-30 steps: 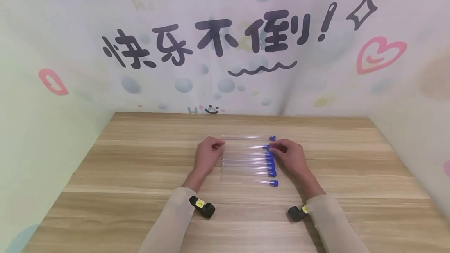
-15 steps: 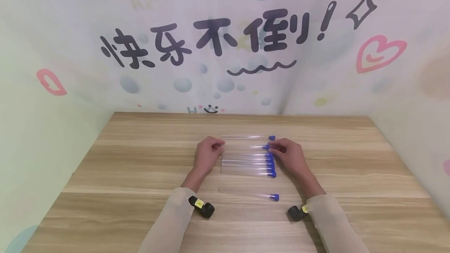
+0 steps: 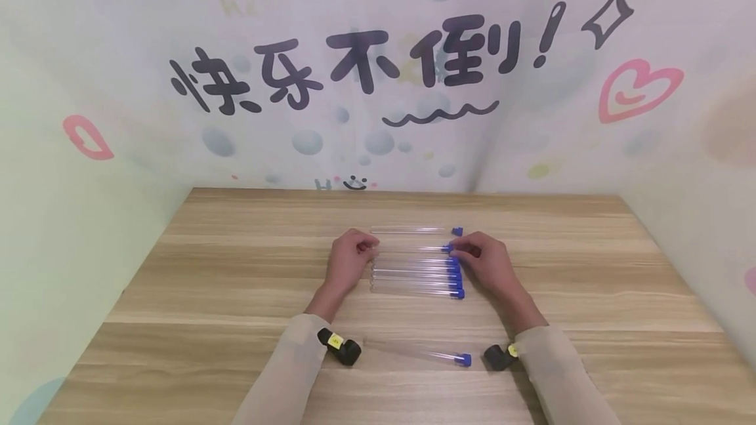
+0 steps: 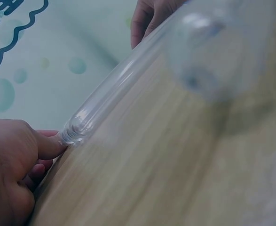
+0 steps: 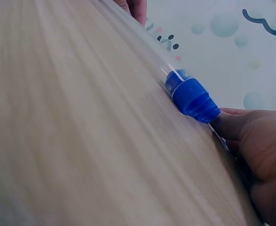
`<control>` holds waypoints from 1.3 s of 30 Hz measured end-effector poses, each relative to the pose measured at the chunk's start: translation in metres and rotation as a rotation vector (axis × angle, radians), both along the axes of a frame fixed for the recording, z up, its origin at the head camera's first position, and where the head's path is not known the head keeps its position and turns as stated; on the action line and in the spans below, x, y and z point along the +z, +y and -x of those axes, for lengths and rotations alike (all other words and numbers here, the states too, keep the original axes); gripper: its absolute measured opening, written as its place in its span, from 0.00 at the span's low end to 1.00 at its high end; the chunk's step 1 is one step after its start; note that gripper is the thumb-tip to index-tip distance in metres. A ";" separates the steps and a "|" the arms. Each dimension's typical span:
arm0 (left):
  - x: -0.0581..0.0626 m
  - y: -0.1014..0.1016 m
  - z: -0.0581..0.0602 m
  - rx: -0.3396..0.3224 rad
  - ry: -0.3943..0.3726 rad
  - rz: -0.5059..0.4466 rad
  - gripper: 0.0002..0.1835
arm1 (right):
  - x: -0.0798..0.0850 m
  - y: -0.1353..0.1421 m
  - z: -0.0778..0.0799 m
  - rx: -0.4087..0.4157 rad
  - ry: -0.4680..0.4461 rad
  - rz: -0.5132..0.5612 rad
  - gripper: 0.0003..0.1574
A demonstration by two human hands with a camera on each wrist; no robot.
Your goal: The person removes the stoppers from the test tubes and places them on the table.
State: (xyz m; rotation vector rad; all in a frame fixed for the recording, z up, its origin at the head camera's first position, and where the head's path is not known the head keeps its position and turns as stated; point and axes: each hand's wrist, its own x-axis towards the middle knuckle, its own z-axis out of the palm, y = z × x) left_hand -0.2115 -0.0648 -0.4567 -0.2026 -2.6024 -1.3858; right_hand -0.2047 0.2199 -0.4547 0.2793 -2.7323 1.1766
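Near the back of a row, one clear test tube (image 3: 407,248) lies crosswise between my hands. My left hand (image 3: 350,260) pinches its plain end with thumb and finger. At the other end my right hand (image 3: 490,261) pinches the blue cap (image 3: 447,248). Several more capped tubes (image 3: 413,276) lie side by side just in front, caps to the right. In the left wrist view a row of tube ends (image 4: 74,132) hides part of my fingertips. The right wrist view has blue caps (image 5: 192,96) lined up before my thumb.
Behind the held tube lies another tube (image 3: 407,230) with a blue cap (image 3: 457,231) at its right. A separate capped tube (image 3: 437,353) lies nearer me, slightly slanted, between the wrist cameras. The wooden table (image 3: 236,215) meets a printed wall cloth (image 3: 266,149) at the back.
The separate capped tube has rolled away from the row toward me, its cap ending near the right wrist camera. Both hands and the other tubes have stayed in place.
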 end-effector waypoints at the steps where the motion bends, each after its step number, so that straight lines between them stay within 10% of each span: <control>1: 0.000 0.000 0.000 0.000 -0.001 0.003 0.05 | 0.000 0.000 0.000 0.004 -0.002 0.000 0.09; 39: 0.002 0.001 -0.003 -0.033 -0.004 -0.206 0.09 | 0.001 0.000 -0.001 0.011 -0.029 0.210 0.17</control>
